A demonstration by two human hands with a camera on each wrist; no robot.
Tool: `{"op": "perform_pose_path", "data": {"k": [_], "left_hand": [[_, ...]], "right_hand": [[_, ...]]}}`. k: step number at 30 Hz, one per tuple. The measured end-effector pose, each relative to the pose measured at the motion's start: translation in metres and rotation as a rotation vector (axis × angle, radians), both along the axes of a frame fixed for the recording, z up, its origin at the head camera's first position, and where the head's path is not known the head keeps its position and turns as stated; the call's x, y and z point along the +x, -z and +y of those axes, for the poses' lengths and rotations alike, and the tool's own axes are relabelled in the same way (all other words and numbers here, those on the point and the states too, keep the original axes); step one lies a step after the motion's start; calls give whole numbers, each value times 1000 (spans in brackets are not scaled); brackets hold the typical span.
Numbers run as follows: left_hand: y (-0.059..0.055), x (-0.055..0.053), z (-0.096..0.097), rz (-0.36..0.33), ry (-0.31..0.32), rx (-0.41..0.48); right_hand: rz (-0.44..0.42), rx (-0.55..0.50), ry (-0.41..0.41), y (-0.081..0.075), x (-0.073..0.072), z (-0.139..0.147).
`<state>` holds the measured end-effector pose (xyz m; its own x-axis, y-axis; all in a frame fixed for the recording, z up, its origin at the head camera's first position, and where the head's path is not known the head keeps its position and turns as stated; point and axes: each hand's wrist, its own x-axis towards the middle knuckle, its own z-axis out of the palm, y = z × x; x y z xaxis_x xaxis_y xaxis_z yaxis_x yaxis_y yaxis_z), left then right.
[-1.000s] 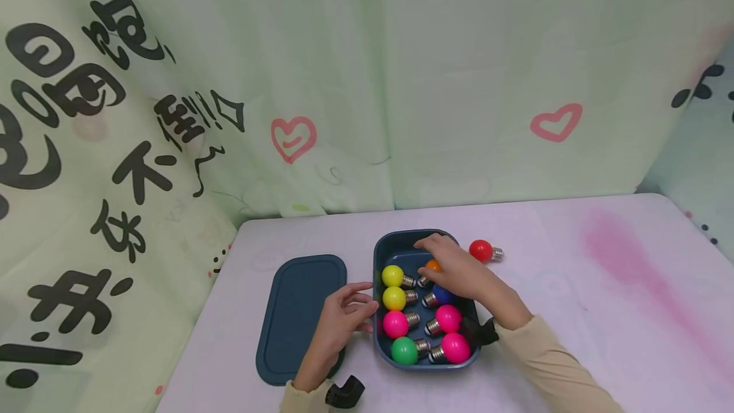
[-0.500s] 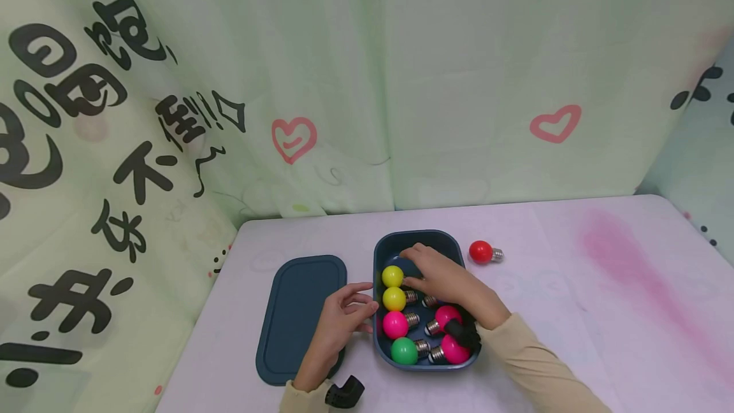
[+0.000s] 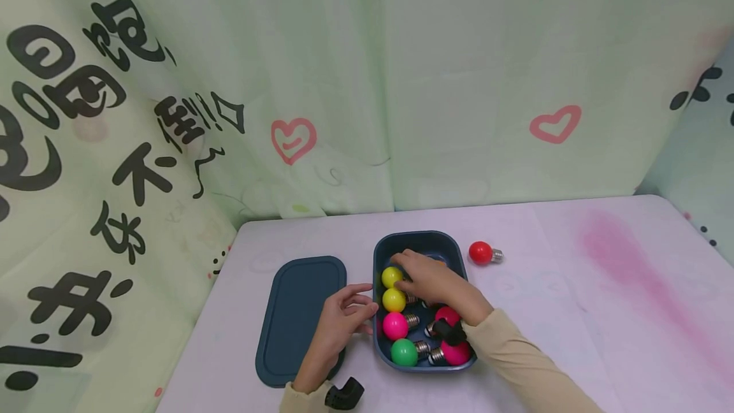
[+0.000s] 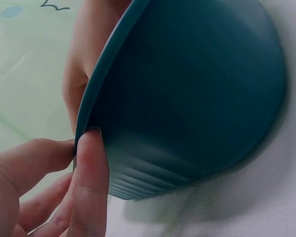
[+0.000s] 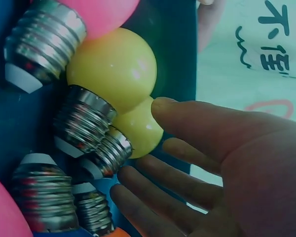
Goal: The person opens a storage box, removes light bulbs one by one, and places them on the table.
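The far yellow bulb lies in the dark blue tray along its left wall, just beyond the second yellow bulb. Over it the right hand has thumb and fingers parted; I can't tell whether they touch it. Nearer along that wall lie a pink bulb and a green one. The left hand, fingers loosely bent, touches the tray's left rim. On the bench, a flat blue lid lies left, a red bulb right.
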<state>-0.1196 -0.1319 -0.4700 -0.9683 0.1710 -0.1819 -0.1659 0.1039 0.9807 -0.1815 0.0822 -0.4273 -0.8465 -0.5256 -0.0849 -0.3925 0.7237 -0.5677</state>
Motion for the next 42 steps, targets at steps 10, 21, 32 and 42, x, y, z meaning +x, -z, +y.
{"op": "perform_pose_path", "data": {"k": [10,21,32,42], "left_hand": [[-1,0,0,-10,-4,7],[-3,1,1,-16,-1,13],[-1,1,1,-22,0,7],[0,0,0,-3,1,9]], "right_hand": [[-34,-21,4,6,-1,-3],[-7,-16,0,8,-4,-4],[31,-14,28,2,1,0],[119,-41,16,-9,8,18]]}}
